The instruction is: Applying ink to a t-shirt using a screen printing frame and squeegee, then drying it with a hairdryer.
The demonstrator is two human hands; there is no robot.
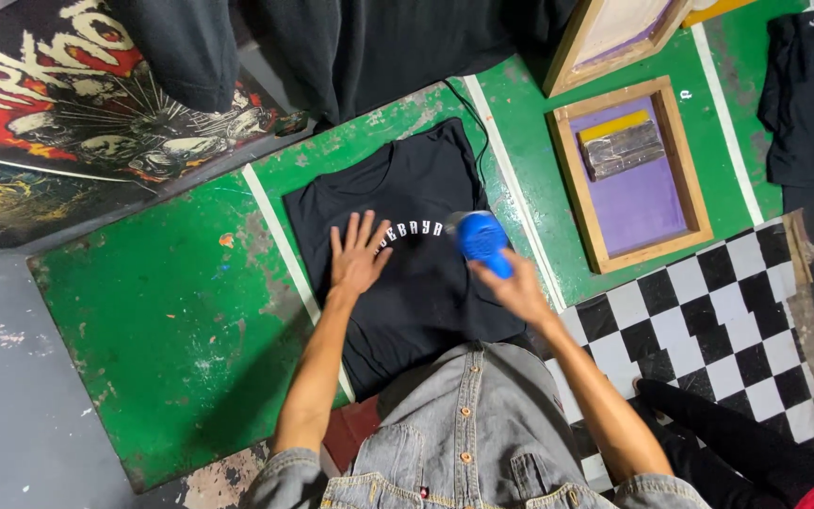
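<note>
- The left hand (358, 256) lies flat on a black T-shirt (407, 273), palm down, fingers spread wide apart and pointing toward 12 o'clock, gripping nothing.
- The right hand (518, 287) is wrapped around the handle of a blue heat gun (482, 241), fingers closed on it; the gun's round body sits at about 11 o'clock from that hand, over the shirt's right part.
- The black T-shirt is spread flat on a green table (171, 320), collar toward 12 o'clock, with an arc of white printed lettering (412, 231) across the chest, running between the left hand's fingertips and the heat gun.
- At 2 o'clock from the heat gun, a wooden-framed printing screen (628, 174) with a purple mesh lies on the green surface; a squeegee (622, 146) with a yellow strip along it rests inside its upper part.
- A second wooden frame (614, 33) lies tilted at 12 o'clock from that screen.
- A white stripe (289, 259) crosses the table just left of the shirt.
- At 10 o'clock from the left hand, a dark printed cloth (68, 85) with red and white artwork lies well apart from the shirt.
- Black-and-white checkered flooring (708, 320) shows at 3 o'clock from the right hand.
- The person's grey denim jacket (468, 424) fills the lower middle.
</note>
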